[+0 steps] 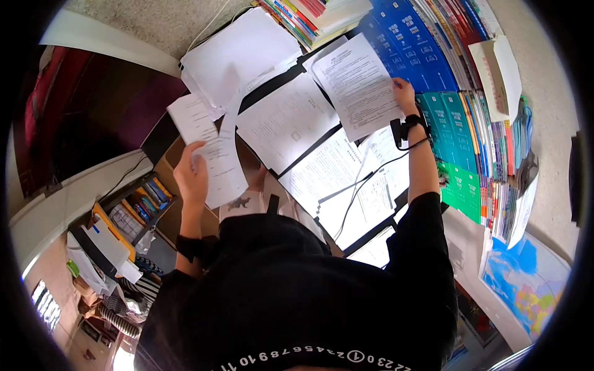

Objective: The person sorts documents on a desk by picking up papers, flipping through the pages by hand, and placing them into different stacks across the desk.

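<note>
My left hand [190, 176] is closed on several loose printed sheets [221, 166], which hang bent and fanned out at the desk's left edge. At the upper right, my right hand [404, 97] pinches the right edge of a printed page [359, 86] full of text lines. That page is over the desk, beside blue book spines. Between the hands lies a paler printed sheet [288, 122]. A stack of white paper [241, 52] is at the back left, its upper face blank. Closer to my body, more text pages [328, 176] spread over the dark desk top.
Blue binders [408, 46], teal binders [448, 127] and a green binder [461, 188] line the right side with many thin books. A black cable [365, 179] runs from my right wrist across the pages. Low on the left stands a small bookshelf [139, 207].
</note>
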The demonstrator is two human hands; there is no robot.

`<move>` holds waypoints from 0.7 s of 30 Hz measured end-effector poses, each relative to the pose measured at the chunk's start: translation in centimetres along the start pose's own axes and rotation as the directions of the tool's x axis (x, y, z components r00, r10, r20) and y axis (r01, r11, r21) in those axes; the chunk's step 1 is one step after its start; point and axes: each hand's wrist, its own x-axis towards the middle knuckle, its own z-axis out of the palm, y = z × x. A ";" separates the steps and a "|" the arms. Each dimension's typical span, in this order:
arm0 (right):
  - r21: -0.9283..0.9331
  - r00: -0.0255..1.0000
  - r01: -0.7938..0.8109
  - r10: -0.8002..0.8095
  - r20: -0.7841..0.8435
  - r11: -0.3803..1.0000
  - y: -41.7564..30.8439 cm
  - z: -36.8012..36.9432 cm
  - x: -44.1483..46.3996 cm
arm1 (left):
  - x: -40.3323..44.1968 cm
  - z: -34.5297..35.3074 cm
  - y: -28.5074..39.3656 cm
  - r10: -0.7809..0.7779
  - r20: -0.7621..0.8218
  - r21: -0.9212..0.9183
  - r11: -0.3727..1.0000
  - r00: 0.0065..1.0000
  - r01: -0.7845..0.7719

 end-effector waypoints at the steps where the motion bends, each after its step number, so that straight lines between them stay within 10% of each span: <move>1: 0.013 0.999 -0.034 0.034 -0.002 0.999 0.2 1.0 0.7 | -0.1 -0.4 0.2 -0.048 -0.041 0.023 0.999 0.998 0.049; 7: -0.252 0.981 -0.186 0.195 0.013 0.950 0.7 5.1 2.9 | -2.0 0.4 -0.4 -0.122 -0.149 0.075 0.988 0.981 0.134; 10: -0.314 0.949 -0.135 0.031 -0.315 0.940 -0.5 6.2 0.8 | -2.5 1.4 0.7 -0.116 -0.103 0.090 0.988 0.988 0.125; 14: -0.167 0.970 0.122 -0.153 -0.187 0.978 -3.0 6.3 -5.0 | -1.4 2.7 0.7 0.132 -0.228 0.053 0.991 0.965 -0.123; 15: -0.079 0.965 0.159 -0.172 -0.199 0.984 -3.3 7.7 -7.5 | -1.1 2.5 2.3 -0.036 -0.153 -0.015 0.999 0.988 0.034; 21: 0.313 0.968 0.150 -0.204 0.148 0.938 -13.0 5.9 -25.0 | -0.4 5.1 7.2 0.087 0.241 -0.383 0.923 0.967 0.013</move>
